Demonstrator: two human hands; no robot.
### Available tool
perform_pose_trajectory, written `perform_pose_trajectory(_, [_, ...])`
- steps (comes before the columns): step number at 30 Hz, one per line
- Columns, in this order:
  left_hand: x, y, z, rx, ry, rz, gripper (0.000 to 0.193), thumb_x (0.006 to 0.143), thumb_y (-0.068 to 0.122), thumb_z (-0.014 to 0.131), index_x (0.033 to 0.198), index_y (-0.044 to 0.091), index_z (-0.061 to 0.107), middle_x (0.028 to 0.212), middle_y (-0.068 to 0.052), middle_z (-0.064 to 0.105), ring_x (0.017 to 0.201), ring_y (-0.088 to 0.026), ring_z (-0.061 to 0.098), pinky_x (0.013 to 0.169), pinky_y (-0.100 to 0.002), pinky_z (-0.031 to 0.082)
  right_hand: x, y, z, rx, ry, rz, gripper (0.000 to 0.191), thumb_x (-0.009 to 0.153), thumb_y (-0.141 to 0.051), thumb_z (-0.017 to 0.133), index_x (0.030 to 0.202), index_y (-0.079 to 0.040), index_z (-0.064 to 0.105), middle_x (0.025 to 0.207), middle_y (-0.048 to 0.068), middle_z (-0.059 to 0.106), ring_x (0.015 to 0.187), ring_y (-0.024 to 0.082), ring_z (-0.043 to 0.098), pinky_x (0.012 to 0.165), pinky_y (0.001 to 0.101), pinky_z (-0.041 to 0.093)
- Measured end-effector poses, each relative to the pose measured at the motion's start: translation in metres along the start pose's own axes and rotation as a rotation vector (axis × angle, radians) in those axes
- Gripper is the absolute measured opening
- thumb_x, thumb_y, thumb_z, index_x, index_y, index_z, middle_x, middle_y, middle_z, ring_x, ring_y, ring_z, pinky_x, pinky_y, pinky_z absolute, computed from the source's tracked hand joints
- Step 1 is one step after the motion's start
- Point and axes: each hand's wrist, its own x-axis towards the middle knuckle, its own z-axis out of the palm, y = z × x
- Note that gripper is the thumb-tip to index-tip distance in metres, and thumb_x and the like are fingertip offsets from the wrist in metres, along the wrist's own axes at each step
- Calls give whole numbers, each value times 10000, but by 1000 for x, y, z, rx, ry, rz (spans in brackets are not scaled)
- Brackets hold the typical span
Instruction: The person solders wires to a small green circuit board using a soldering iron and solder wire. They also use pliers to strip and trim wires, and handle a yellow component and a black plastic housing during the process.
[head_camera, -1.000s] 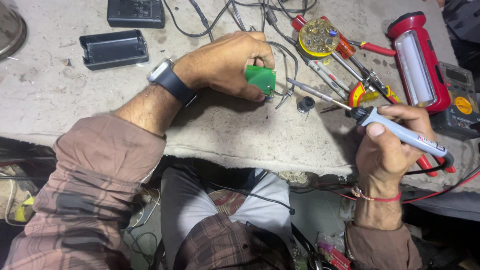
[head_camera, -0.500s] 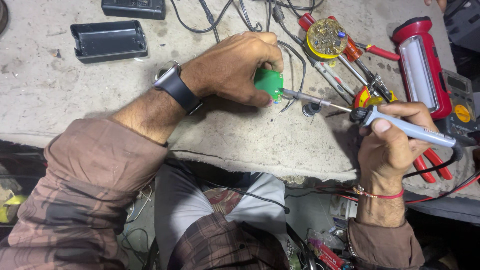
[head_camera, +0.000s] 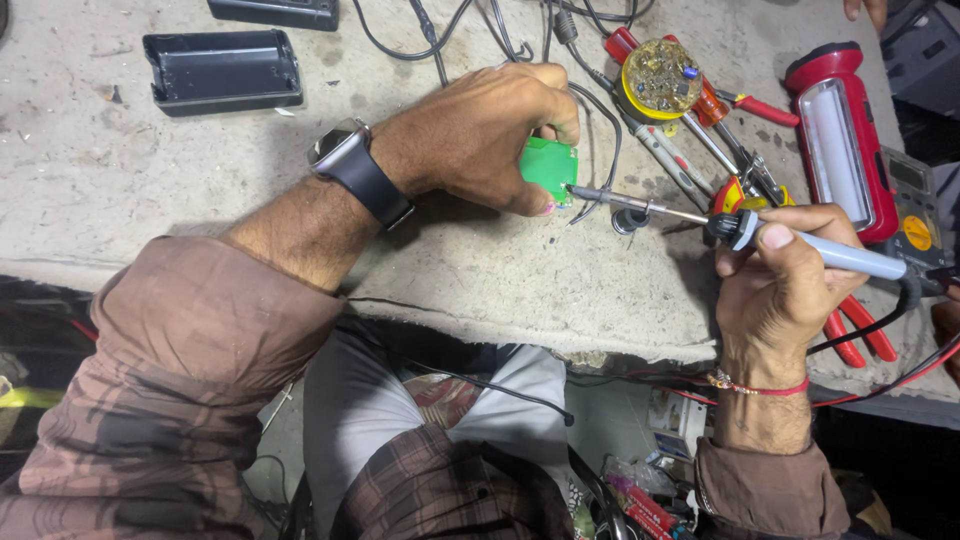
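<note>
A rough grey concrete worktop (head_camera: 150, 180) fills most of the view; at its right edge lies a long red plastic lantern with a pale lens (head_camera: 838, 135), well apart from the hands; near the upper left sits an open black rectangular plastic case half (head_camera: 222, 68), hollow side up, with nothing visible inside it; a second black case (head_camera: 275, 10) is cut off by the top edge, and its contents cannot be told. The left hand (head_camera: 480, 135), a dark watch on its wrist, is closed over a small green circuit board (head_camera: 548, 168), pressing it to the worktop just left of centre. The right hand (head_camera: 785, 280) is wrapped around the pale blue handle of a slim soldering iron (head_camera: 700, 215); its metal tip touches the board's right edge; beside it rests a round yellow-rimmed circuit disc (head_camera: 662, 75).
</note>
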Motion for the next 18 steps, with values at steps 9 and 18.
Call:
perform_pose_trajectory(9, [-3,-1,-5,-23,5,-10,514,620,269,955,1002,45,694,991,-104,636,942,-307,673,800,-432,533,-3,-6,12,-73,-42,-43,185,999,-64,730,1017,64,598,902,205,673,660,219,627,616,302,528])
perform_pose_trajectory(18, [-3,2,-3,-20,-19,17,327,695,197,872,967,110,712,991,-95,606,976,-291,649,827,-414,528,3,-33,27,-211,-100,-66,202,970,-74,767,1014,79,642,870,154,664,663,183,636,632,278,546])
